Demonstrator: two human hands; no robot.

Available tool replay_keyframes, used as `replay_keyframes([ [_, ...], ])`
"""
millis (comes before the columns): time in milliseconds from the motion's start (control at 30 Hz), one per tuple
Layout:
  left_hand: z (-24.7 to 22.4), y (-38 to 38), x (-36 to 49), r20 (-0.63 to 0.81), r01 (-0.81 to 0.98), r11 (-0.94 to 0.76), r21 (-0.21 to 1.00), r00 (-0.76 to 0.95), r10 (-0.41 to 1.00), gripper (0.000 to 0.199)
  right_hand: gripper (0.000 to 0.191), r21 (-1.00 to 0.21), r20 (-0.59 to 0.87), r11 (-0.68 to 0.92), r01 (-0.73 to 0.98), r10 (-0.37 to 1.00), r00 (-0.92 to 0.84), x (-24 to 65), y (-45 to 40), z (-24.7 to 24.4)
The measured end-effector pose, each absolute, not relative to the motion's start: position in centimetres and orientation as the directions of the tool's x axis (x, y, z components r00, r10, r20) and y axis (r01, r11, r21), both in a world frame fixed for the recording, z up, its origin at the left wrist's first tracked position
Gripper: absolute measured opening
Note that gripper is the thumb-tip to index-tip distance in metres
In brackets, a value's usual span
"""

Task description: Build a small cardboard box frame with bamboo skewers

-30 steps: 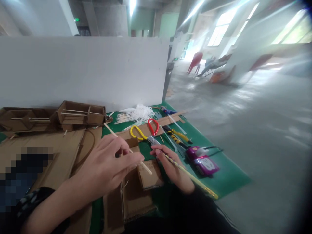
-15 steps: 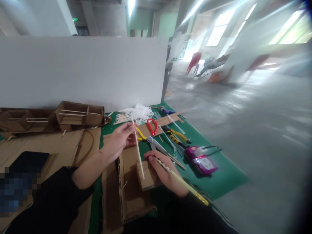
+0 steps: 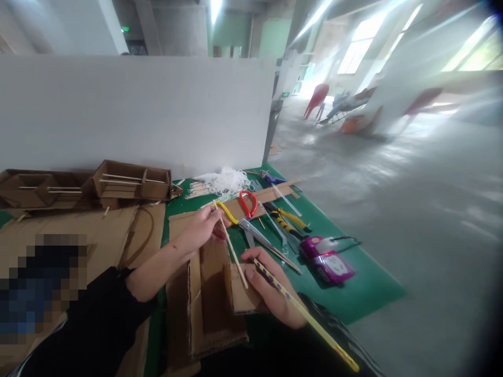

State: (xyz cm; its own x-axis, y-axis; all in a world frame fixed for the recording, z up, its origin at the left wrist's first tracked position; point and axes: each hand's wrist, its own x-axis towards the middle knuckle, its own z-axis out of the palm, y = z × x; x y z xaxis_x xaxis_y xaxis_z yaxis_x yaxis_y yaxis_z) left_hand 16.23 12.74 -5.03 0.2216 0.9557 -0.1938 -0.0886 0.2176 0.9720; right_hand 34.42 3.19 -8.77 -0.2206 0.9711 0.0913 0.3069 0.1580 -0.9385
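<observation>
My left hand (image 3: 206, 226) is closed around the upper part of a thin wooden stick (image 3: 234, 252). The stick slants down to the right, its lower end over a small cardboard piece (image 3: 243, 298). My right hand (image 3: 275, 290) grips a yellow patterned pencil (image 3: 302, 310) and rests against the right side of that piece, thumb on top. Some of its fingers are hidden. Beneath lies a larger folded cardboard sheet (image 3: 214, 314). Just beyond both hands are scissors (image 3: 251, 228) with one red and one yellow handle loop.
A purple power strip (image 3: 328, 264) and yellow-black pliers (image 3: 285, 222) lie on the green tabletop (image 3: 369, 293). White string (image 3: 228, 180) is heaped on wooden sticks at the back. Cardboard boxes (image 3: 129, 180) stand back left, before a white panel (image 3: 137, 110).
The stick's lower end has shifted right across the cardboard piece, and my left hand has moved slightly lower. The cardboard piece and the pencil sit a little further right in view.
</observation>
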Motion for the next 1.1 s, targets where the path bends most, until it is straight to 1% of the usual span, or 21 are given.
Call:
replay_keyframes([
  [67,-5.0,12.6,16.7,-0.202,-0.022,0.212,0.977,0.217,0.955,0.020,0.014,-0.948,0.088,0.149,0.281,0.972,-0.219,34.5,2.7,-9.0],
  [233,-5.0,12.4,17.4,-0.178,0.134,0.150,0.980,0.226,0.958,0.017,0.016,-0.971,0.071,0.137,0.197,0.949,-0.308,34.4,1.8,-9.3],
  [367,-5.4,12.6,17.2,-0.181,0.256,0.118,0.959,0.237,0.955,0.014,0.017,-0.982,0.067,0.124,0.143,0.934,-0.350,34.6,1.7,-9.4],
  [433,-5.7,12.7,17.0,-0.175,0.314,0.093,0.945,0.244,0.954,0.014,0.021,-0.987,0.054,0.107,0.117,0.921,-0.386,34.6,1.7,-9.3],
  [533,-6.2,12.7,16.8,-0.139,0.403,0.028,0.915,0.248,0.959,0.018,0.035,-0.997,0.031,0.061,0.054,0.896,-0.443,34.4,1.6,-9.3],
  [600,-6.3,12.5,16.7,-0.114,0.478,-0.017,0.878,0.243,0.963,0.022,0.042,-1.000,0.009,0.019,0.018,0.897,-0.442,34.2,1.5,-9.3],
  [733,-6.2,12.2,16.8,-0.053,0.644,-0.089,0.760,0.198,0.979,0.029,0.047,-0.996,-0.069,-0.091,-0.023,0.881,-0.469,34.0,1.5,-9.4],
  [833,-5.7,11.7,17.2,0.020,0.739,-0.113,0.664,0.133,0.991,0.042,0.049,-0.989,-0.075,-0.131,-0.071,0.847,-0.526,33.9,1.8,-9.6],
  [867,-5.5,11.5,17.4,0.041,0.780,-0.124,0.613,0.125,0.991,0.047,0.048,-0.989,-0.067,-0.130,-0.077,0.837,-0.542,34.0,1.8,-9.7],
  [900,-5.3,11.3,17.5,0.054,0.831,-0.143,0.537,0.135,0.989,0.049,0.046,-0.990,-0.061,-0.121,-0.072,0.833,-0.550,34.0,1.9,-9.7],
  [1000,-4.7,10.8,17.9,0.034,0.942,-0.215,0.259,0.214,0.976,0.044,0.039,-0.998,-0.057,-0.063,0.006,0.851,-0.523,34.1,1.9,-9.7],
  [1033,-4.6,10.7,18.0,0.017,0.952,-0.231,0.200,0.232,0.973,0.040,0.037,-0.998,-0.055,-0.039,0.041,0.863,-0.501,34.2,1.9,-9.7],
  [1100,-4.5,10.7,18.1,-0.005,0.956,-0.238,0.171,0.242,0.970,0.035,0.033,-0.996,-0.043,0.002,0.094,0.880,-0.473,34.2,1.8,-9.7],
])
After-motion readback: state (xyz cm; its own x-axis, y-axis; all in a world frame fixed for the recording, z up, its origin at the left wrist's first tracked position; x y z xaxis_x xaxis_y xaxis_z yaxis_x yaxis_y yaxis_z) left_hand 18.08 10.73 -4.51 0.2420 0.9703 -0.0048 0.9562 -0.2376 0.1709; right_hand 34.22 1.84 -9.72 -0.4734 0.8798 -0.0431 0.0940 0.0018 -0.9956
